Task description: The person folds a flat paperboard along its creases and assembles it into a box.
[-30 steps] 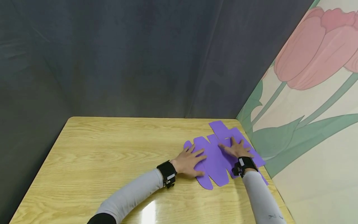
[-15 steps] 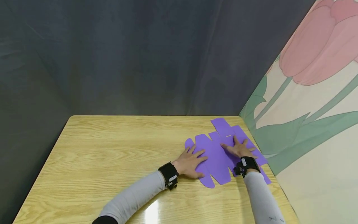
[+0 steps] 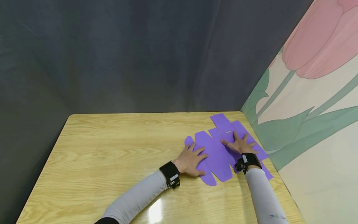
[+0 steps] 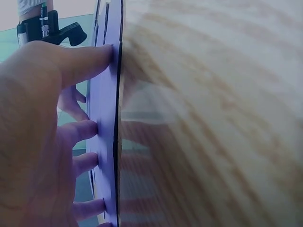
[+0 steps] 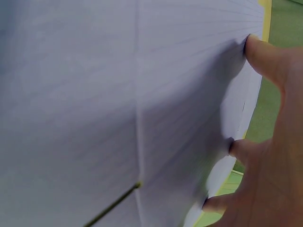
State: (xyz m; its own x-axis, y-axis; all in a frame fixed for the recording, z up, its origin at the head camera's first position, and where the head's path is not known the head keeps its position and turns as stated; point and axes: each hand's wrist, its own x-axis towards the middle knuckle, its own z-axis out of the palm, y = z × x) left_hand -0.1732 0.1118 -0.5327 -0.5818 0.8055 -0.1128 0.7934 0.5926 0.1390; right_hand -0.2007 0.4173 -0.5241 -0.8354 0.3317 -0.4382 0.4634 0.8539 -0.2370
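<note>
A flat purple die-cut box blank point(image 3: 218, 155), with flaps, slits and crease lines, lies on the right part of the wooden table. My left hand point(image 3: 191, 161) rests on its left flaps with fingers spread. In the left wrist view the fingertips point(image 4: 90, 128) press down on the purple sheet point(image 4: 106, 94), whose edge lies close over the tabletop. On the right half of the blank, my right hand point(image 3: 239, 145) touches the surface with spread fingertips. The right wrist view shows those fingers point(image 5: 260, 54) on the sheet, beside a crease and a slit.
The wooden table point(image 3: 112, 149) ends at a dark curtain point(image 3: 134, 56) behind it. A tulip-patterned cloth point(image 3: 313, 124) hangs along the right edge, near the blank's right corner. Both wrists carry black camera straps point(image 3: 170, 174).
The head view has shifted slightly, so the table and curtain sit a little higher. Both hands keep their spread pose on the purple box blank, which stays about where it was on the table.
</note>
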